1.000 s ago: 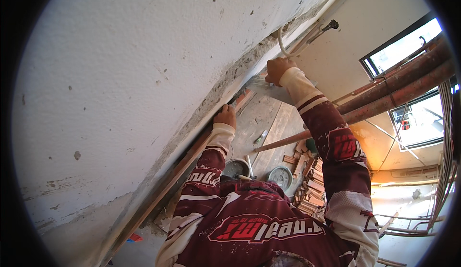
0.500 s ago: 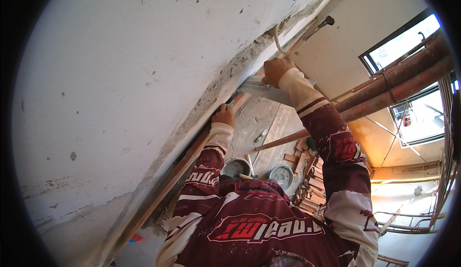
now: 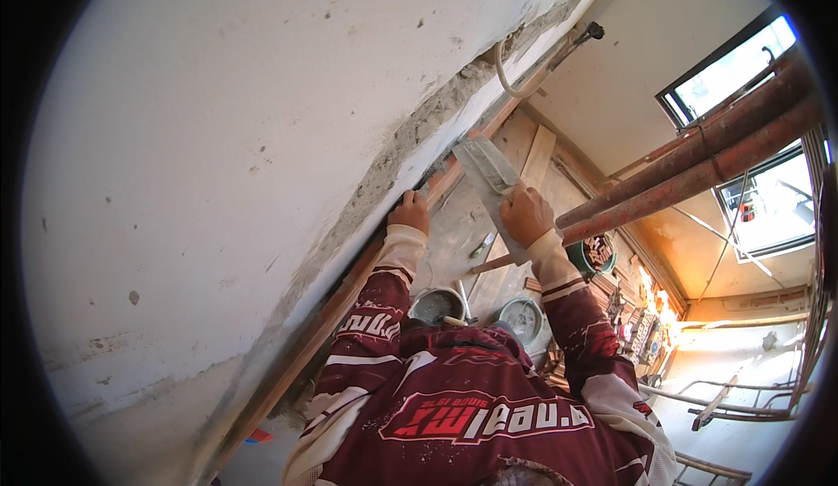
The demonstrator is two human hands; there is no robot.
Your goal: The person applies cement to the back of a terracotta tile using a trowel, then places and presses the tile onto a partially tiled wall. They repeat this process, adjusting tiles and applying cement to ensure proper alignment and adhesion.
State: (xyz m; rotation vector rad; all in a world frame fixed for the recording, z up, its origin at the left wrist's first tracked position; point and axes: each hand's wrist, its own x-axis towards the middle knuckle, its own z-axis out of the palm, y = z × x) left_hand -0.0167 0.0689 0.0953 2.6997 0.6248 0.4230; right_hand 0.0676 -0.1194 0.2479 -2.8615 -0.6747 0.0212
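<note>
A: Noticing the right hand (image 3: 526, 213) swinging down from one o'clock toward three since half a second ago, carrying the flat grey trowel (image 3: 483, 165) along and turning it.

B: Meaning what for the work?

A: Probably repositioning rather than pressing. Placing the trowel between one and two o'clock now, pointing its far end toward eleven, near the white wall (image 3: 218, 180); not making out any contact.

B: Describing the grip?

A: On the right, clenching around the trowel. On the left, keeping the left hand (image 3: 408, 213) at centre, curling fingers by the long brown strip (image 3: 330, 311); not being able to tell grasping from resting.

B: Checking containers too?

A: Seeing a dark tub (image 3: 411, 305) at six o'clock, holding something grey; between four and five, a paler tub (image 3: 498, 314), also showing grey inside. Toward half past three, spotting a green bucket (image 3: 575, 260) holding reddish-brown pieces (image 3: 599, 250).
</note>
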